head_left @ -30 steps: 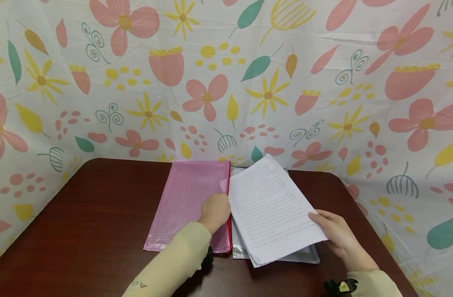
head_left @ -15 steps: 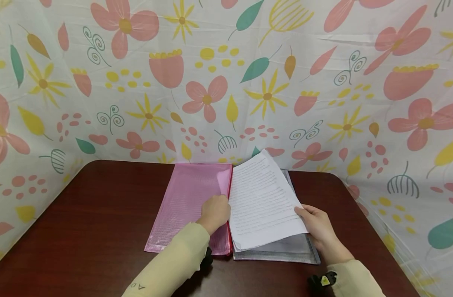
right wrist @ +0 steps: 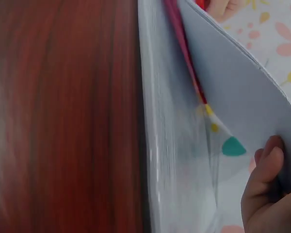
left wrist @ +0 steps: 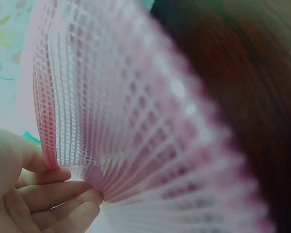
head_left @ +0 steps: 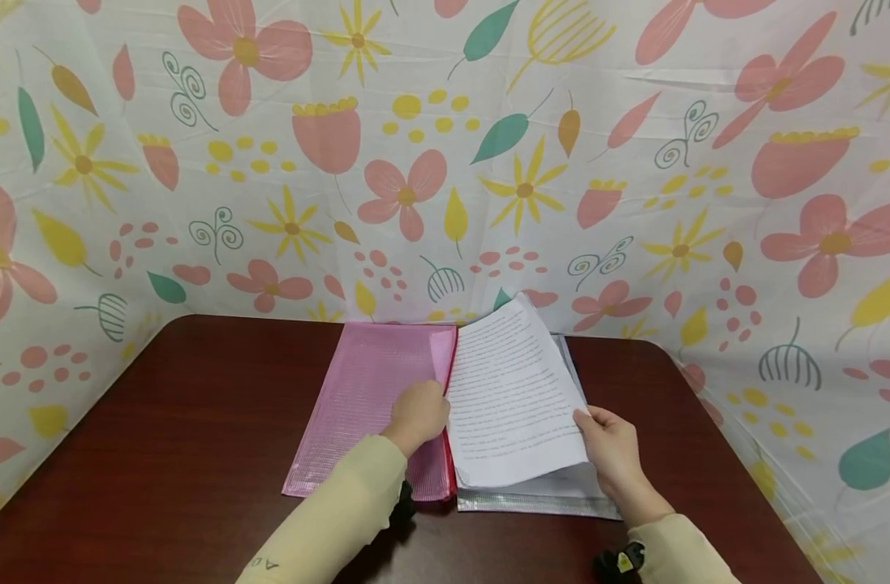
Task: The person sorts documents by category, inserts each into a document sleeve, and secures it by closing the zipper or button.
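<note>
A pink mesh zipper pouch point(head_left: 360, 381) with a red edge lies on the table. My left hand point(head_left: 419, 412) grips that edge and lifts its top layer; in the left wrist view, fingers point(left wrist: 63, 194) pinch the bowed mesh point(left wrist: 136, 97). Right of it, my right hand point(head_left: 614, 450) holds a stack of printed paper point(head_left: 518, 397) by its right edge, thumb on top. The stack is tilted, its left edge at the pouch's red edge; whether it is inside cannot be told. In the right wrist view the paper's underside point(right wrist: 242, 77) stands raised above the surface.
Under the paper lies a grey mesh pouch point(head_left: 539, 503), mostly covered. Both pouches rest on a dark brown wooden table point(head_left: 160, 454). A flower-printed curtain point(head_left: 415, 162) stands close behind the table and along both sides.
My right hand has brought the paper left and turned it straighter, its lower corner rising off the table front. The left hand stays on the pink pouch's edge, which has opened slightly.
</note>
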`<state>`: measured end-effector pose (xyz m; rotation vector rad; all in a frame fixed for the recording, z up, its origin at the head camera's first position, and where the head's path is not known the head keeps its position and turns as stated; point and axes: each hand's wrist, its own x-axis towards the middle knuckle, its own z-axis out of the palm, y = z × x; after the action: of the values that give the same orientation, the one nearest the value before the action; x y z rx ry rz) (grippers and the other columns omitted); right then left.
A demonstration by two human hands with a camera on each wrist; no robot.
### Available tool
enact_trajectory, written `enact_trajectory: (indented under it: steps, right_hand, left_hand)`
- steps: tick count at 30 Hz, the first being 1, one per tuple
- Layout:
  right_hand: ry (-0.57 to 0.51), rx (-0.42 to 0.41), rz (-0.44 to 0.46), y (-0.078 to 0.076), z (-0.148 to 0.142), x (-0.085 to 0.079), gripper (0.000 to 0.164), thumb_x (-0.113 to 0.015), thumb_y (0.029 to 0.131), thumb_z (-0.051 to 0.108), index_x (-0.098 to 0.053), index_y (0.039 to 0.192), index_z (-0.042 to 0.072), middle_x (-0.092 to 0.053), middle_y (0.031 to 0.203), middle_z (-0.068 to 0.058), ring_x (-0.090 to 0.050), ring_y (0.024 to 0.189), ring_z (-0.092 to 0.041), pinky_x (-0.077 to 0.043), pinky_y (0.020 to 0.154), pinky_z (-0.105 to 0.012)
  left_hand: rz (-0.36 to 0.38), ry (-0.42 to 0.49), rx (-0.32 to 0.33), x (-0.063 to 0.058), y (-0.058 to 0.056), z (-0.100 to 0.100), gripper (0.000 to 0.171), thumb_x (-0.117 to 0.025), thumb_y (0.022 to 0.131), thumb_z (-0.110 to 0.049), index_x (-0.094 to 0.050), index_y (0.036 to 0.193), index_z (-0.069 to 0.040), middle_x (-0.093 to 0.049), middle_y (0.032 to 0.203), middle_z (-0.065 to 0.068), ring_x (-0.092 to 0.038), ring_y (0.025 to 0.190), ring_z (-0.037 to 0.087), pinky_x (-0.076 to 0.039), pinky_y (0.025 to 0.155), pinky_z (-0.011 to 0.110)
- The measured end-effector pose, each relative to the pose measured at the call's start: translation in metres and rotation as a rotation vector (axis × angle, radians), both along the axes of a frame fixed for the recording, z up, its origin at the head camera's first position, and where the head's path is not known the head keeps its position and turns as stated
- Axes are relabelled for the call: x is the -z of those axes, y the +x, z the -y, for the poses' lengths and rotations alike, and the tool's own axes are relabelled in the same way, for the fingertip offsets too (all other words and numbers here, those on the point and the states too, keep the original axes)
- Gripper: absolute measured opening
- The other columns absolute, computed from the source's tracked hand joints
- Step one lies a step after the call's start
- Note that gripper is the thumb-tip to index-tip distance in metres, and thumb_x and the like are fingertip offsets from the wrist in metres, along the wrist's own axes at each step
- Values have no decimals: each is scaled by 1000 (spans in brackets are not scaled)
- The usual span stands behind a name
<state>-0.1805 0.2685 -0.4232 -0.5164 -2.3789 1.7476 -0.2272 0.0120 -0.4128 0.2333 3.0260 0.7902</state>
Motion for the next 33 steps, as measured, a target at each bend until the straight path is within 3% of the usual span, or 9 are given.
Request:
enact_trajectory:
  steps: [3,6,12,18,22,27,33]
  right_hand:
    - [-88,-9,19,1,5,1,43,-49,97,20,-49,127,-11,-64,95,-7,-60,70,-2,-52,61,-20]
    - [-152,-16,34,3,10,2,47,-48,98,22,-46,131,-11,-62,107,-15,-61,74,-1,-53,64,-19]
    - [-133,-46,72,10,16,3,49,-46,99,24,-42,135,-9,-58,116,-21,-61,79,-5,-53,64,-21]
    - [-61,-187,139,13,8,0,53,-42,100,23,-35,138,-12,-52,127,-29,-62,84,-10,-54,65,-26]
    - [-14,-282,214,5,-4,-4,49,-44,98,20,-40,135,-13,-60,117,-25,-65,79,-13,-55,64,-32]
    - [41,-361,255,-18,-12,-5,48,-49,96,18,-43,133,-12,-66,105,-18,-68,78,-18,-57,63,-37]
    - [88,-380,274,-44,-23,-5,46,-54,94,15,-45,130,-13,-71,88,-11,-68,70,-15,-57,61,-34]
  left_hand:
    - [20,-2,-2,0,0,-1,21,-49,88,-10,-60,71,-5,-63,72,8,-53,60,19,-45,50,37]
    - [40,-6,-7,1,0,-2,24,-48,89,-10,-58,68,-7,-59,66,6,-50,56,18,-43,47,34]
    - [32,20,-2,4,-3,1,25,-49,91,-11,-54,66,-8,-52,61,3,-45,53,16,-39,45,31]
    - [34,18,-12,4,-4,4,23,-50,90,-13,-55,68,-9,-55,64,3,-49,56,17,-40,48,32]
    - [44,14,-21,4,-5,5,21,-50,89,-13,-57,70,-8,-58,66,4,-50,57,17,-40,48,33]
    - [23,-18,-34,7,-6,6,20,-51,88,-13,-59,71,-8,-61,70,7,-52,58,19,-43,50,36]
    - [3,-35,-10,9,-5,2,21,-52,88,-13,-59,70,-7,-62,70,7,-53,59,19,-44,51,36]
